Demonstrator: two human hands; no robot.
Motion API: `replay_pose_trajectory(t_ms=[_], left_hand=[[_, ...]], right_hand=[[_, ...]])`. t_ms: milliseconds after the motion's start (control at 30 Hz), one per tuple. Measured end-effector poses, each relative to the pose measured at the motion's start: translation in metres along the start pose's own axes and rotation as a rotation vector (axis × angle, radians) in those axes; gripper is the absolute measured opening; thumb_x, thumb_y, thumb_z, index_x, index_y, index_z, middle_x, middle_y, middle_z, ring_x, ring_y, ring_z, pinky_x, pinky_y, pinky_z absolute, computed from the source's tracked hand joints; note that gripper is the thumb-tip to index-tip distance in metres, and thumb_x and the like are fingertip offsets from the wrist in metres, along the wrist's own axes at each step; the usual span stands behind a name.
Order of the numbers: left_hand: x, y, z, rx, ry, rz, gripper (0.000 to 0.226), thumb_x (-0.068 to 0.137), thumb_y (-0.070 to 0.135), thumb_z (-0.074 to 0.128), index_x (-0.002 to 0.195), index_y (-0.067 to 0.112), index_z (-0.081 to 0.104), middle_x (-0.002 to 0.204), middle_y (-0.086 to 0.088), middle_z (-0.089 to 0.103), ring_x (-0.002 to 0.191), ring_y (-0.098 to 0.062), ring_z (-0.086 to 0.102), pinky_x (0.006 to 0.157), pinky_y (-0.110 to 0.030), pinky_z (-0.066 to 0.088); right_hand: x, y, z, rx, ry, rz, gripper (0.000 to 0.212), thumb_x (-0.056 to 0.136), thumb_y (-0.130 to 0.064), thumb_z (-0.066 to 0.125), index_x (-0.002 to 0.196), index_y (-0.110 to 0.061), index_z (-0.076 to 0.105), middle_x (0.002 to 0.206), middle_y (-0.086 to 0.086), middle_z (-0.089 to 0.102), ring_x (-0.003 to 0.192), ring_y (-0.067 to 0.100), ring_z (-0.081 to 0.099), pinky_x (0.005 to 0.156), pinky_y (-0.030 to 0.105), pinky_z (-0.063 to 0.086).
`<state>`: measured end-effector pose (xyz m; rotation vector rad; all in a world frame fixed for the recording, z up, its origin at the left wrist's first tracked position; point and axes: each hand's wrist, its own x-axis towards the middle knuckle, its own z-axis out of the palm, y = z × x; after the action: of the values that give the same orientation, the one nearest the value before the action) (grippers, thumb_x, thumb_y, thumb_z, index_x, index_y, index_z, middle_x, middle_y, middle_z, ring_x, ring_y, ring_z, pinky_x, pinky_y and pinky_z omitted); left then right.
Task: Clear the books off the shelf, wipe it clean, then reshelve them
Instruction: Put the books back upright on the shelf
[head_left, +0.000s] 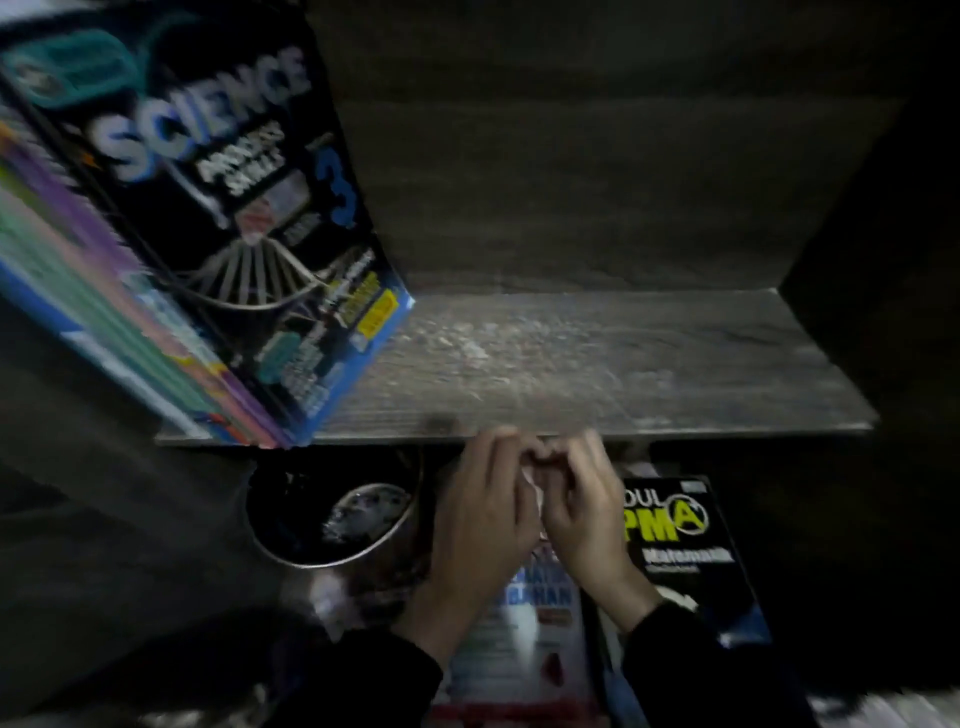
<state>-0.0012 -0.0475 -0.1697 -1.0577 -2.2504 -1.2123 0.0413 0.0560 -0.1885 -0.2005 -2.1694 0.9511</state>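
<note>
Several books, Science book foremost, lean at the left of the shelf; a careless wipe could topple them. Your left hand and right hand, fingers curled, pinch a pale scrap at its near edge.

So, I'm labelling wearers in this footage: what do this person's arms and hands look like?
The left grip and right grip are bare hands, ungloved. A dark left sleeve and right sleeve cover both arms to the wrists.
</note>
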Motion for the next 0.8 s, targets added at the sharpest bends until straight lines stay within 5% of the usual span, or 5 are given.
replay_pose_trajectory(t_ms=[267,400,533,667,800], left_hand=[[-0.103,0.004,0.148,-0.219,-0.494,-0.781,0.063,0.085,0.014,0.055,0.144,0.020,0.033,0.136,-0.011,0.048,0.125,-0.027,0.047,0.103,-0.039,0.041],[-0.149,0.003,0.186,-0.317,-0.623,-1.061,0.090,0.074,0.010,0.063,0.149,0.031,0.017,0.104,-0.014,0.062,0.090,-0.028,0.063,0.078,-0.042,0.054],[-0.162,0.006,0.205,-0.418,-0.616,-1.258,0.105,0.070,0.017,0.068,0.150,0.037,0.003,0.093,-0.017,0.065,0.081,-0.029,0.066,0.077,-0.049,0.055],[-0.146,0.009,0.203,-0.533,-0.581,-1.315,0.099,0.083,-0.002,0.066,0.152,0.025,0.000,0.078,0.003,0.061,0.054,0.002,0.061,0.057,-0.019,0.053],[-0.144,0.006,0.195,-0.527,-0.542,-1.291,0.094,0.087,0.000,0.063,0.150,0.031,0.001,0.096,0.008,0.061,0.068,-0.003,0.061,0.061,-0.021,0.054]], right_hand=[[-0.108,0.166,-0.099,-0.614,-0.345,0.865,0.061,0.085,-0.020,0.067,0.140,-0.010,0.042,0.127,0.025,0.049,0.116,0.042,0.045,0.098,0.041,0.034],[-0.125,0.193,-0.121,-0.545,-0.492,1.108,0.093,0.084,-0.050,0.065,0.153,-0.023,0.009,0.148,0.027,0.027,0.132,0.044,0.033,0.108,0.044,0.030],[-0.136,0.201,-0.125,-0.343,-0.470,1.184,0.109,0.074,-0.047,0.076,0.153,-0.033,0.002,0.143,0.029,0.033,0.129,0.044,0.037,0.109,0.048,0.032],[-0.133,0.204,-0.128,-0.334,-0.497,1.172,0.112,0.072,-0.047,0.079,0.152,-0.037,0.001,0.143,0.028,0.035,0.130,0.042,0.034,0.109,0.047,0.029],[-0.131,0.197,-0.123,-0.323,-0.477,1.194,0.113,0.071,-0.045,0.081,0.151,-0.040,0.001,0.140,0.029,0.036,0.129,0.042,0.035,0.108,0.045,0.029]])
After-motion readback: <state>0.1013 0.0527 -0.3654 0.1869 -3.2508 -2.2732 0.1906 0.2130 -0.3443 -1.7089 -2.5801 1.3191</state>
